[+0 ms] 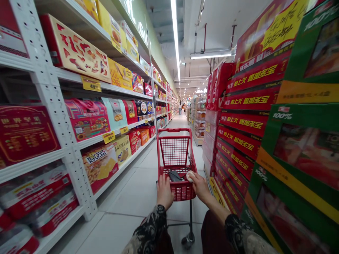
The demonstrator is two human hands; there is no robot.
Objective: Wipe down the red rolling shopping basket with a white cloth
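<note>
A small red shopping cart (pixel 175 151) stands in the aisle right in front of me. My left hand (pixel 164 191) is closed on the left side of the cart's near rim. My right hand (pixel 199 185) grips the right side of the rim and also has a small pale object (pixel 190 175) at its fingertips. A dark flat item (pixel 174 175) lies inside the cart between my hands. Both my sleeves are dark with a pale pattern.
White shelving (pixel 71 148) with boxed snacks and yellow price tags runs along the left. Stacked red drink cartons (pixel 239 123) and green cartons (pixel 302 151) crowd the right. The tiled aisle floor (pixel 137 187) runs ahead, where a person (pixel 180 107) stands far off.
</note>
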